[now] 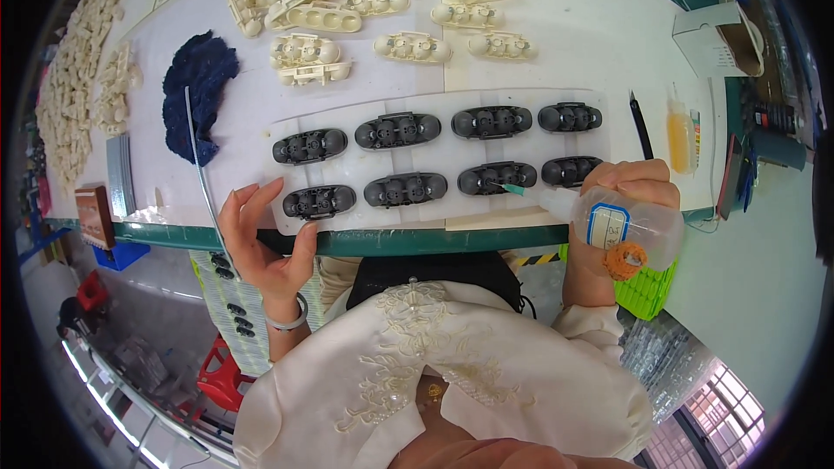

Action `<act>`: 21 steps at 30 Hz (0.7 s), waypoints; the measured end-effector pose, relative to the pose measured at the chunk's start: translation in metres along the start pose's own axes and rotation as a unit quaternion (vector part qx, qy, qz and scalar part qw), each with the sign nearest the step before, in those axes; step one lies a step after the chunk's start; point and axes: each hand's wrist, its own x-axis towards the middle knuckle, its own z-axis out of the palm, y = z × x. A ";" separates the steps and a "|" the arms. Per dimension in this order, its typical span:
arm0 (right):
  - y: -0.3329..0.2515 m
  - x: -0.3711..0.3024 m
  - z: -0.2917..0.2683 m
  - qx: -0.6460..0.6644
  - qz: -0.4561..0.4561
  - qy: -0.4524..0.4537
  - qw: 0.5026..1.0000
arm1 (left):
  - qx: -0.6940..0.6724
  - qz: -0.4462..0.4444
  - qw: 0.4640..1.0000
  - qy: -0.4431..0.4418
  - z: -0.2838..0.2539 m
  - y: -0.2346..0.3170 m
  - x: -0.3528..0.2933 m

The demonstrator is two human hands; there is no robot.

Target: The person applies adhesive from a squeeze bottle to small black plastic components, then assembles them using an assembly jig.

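Note:
My right hand (638, 181) is closed round a clear squeeze bottle (656, 230) with a blue-edged label and an orange wad at its base. The bottle is tilted, and its thin green nozzle tip (514, 189) points left at a black oblong part (497, 179) in the near row; whether it touches cannot be told. Several such black parts, with round lobes, lie in two rows on a white tray (360, 169). At the tray's near left corner, my left hand (268, 247) is open, thumb and fingers apart, with nothing in it. It sits beside the nearest left black part (319, 201).
Cream-coloured parts (413, 46) lie beyond the tray, with a pile (82, 95) far left. A dark blue cloth (193, 108) lies left, under a thin silvery strip (198, 152). To the right are a black pen (640, 126), an amber-filled bottle (679, 139) and a white box (708, 42).

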 end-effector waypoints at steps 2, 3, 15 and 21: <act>0.001 -0.001 -0.010 0.026 0.006 -0.001 1.000 | -0.004 -0.001 1.000 0.003 0.000 0.000 0.000; 0.000 -0.001 -0.013 0.053 0.012 -0.003 0.999 | -0.006 -0.002 1.000 0.002 0.000 0.000 0.000; -0.003 -0.003 -0.020 -0.048 0.008 0.023 0.999 | -0.003 -0.004 1.000 0.002 0.000 0.000 -0.001; -0.007 -0.003 -0.006 0.033 0.055 0.165 0.984 | -0.010 -0.008 1.000 0.000 0.002 0.000 0.001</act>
